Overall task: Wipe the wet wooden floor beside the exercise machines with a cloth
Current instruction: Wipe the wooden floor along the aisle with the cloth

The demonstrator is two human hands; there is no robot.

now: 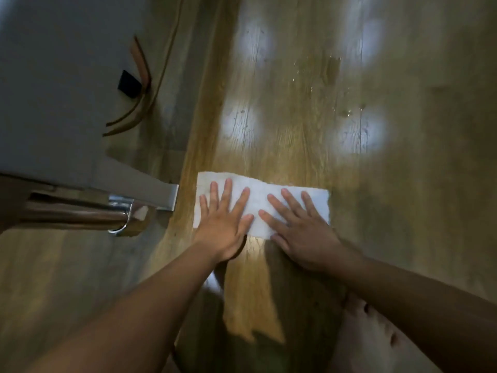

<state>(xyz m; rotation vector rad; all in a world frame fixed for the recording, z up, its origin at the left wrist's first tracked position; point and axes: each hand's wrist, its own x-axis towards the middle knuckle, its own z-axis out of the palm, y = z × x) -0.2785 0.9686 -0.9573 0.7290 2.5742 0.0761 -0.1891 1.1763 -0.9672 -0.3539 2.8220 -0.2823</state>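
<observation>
Both hands lay flat and pressed down. On one half of the white cloth the left hand had its fingers straight and spread wide. The right hand did the same on the other half, with its fingers fanned out. Neither hand gripped anything; they only pushed down. I think they were spread like that so the cloth would lie flat and soak up more water when pushed along.

The wooden floor filled most of the view and was shiny with bright spots of light. The grey exercise machine stood on the left. Its shiny metal foot reached near the left end of the cloth, but did not seem to touch it. The cloth lay stretched out long, sideways across the boards, just beside that foot. That was likely so it could clean right up to the machine.

Ahead of the cloth and well apart from it, a wet patch and small water drops sat on the boards. That part was not yet wiped, so the job looked only partly done.
</observation>
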